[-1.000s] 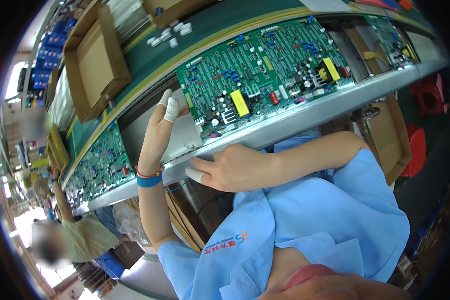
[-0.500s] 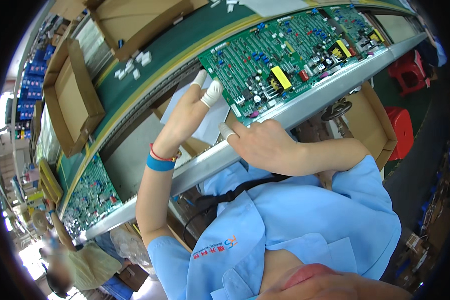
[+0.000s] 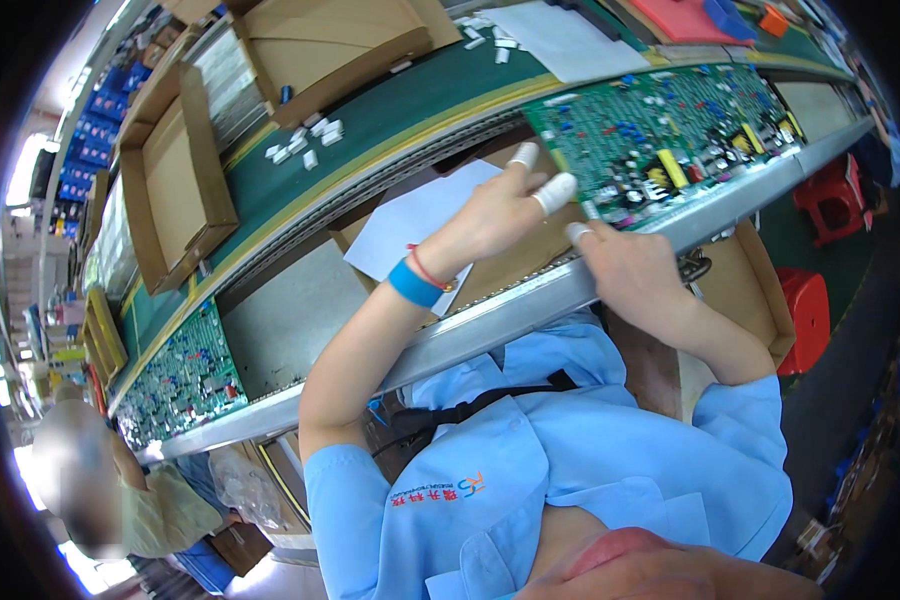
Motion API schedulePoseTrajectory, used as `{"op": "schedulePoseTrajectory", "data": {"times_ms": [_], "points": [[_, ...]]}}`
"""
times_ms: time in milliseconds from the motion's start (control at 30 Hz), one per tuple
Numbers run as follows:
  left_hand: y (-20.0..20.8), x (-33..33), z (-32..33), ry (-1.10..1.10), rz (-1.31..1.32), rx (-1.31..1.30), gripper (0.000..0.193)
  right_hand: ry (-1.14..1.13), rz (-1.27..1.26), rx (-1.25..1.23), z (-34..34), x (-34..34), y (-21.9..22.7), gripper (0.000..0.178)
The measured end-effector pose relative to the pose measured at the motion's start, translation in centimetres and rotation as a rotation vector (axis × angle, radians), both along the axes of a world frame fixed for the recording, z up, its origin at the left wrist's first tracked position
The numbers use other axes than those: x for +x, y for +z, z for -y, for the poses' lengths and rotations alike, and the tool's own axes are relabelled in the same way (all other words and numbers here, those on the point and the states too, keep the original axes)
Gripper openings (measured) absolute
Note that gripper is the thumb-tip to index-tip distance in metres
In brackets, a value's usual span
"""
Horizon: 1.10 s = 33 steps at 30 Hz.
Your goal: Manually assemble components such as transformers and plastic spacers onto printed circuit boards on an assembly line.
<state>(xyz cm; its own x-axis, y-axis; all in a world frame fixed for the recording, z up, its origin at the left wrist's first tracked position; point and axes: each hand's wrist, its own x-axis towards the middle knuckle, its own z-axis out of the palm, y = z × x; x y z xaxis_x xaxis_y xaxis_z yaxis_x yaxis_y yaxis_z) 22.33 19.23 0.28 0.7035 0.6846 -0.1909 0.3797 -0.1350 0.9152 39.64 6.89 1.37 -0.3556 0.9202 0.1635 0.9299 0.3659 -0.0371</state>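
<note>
The green circuit-board row lies to the right, long axis left to right along the metal rail, with three yellow blocks. At its left end, the left hand has two white-capped fingers spread; the right hand curls, whether pinching I cannot tell.

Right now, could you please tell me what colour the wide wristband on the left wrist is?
The wide wristband is blue, best seen in the head view.

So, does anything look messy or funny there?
Small white pieces lie scattered on the green worktop beside an open cardboard box, not tidily lined up. The circuit boards are too blurred to check for damage.
</note>
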Motion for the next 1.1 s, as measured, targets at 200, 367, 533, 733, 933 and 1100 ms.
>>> {"op": "schedulePoseTrajectory", "data": {"times_ms": [200,367,533,733,933,1100], "points": [[2.5,-3.9,2.8,-0.035,0.003,0.062,0.074,-0.169,0.011,-0.015,-0.9,4.9,-0.3,0.029],[3.4,-12.5,6.5,0.059,-0.087,0.336,0.053,-0.296,0.109,-0.105,-1.8,8.2,-1.7,0.043],[5.0,-22.9,8.5,0.497,-0.205,0.621,0.031,-0.412,0.133,-0.077,-1.9,18.0,-4.7,0.047],[1.6,-41.7,11.8,1.261,-0.759,0.880,0.015,-0.482,0.173,-0.163,-4.2,23.5,-5.2,0.046],[-0.7,-54.7,9.3,1.413,-1.286,0.668,0.037,-0.711,0.356,-0.269,-5.3,28.3,-5.4,0.043],[-5.1,-59.1,5.9,1.214,-1.445,0.571,0.039,-0.703,0.413,-0.139,-4.8,37.4,-7.4,0.037]]}}
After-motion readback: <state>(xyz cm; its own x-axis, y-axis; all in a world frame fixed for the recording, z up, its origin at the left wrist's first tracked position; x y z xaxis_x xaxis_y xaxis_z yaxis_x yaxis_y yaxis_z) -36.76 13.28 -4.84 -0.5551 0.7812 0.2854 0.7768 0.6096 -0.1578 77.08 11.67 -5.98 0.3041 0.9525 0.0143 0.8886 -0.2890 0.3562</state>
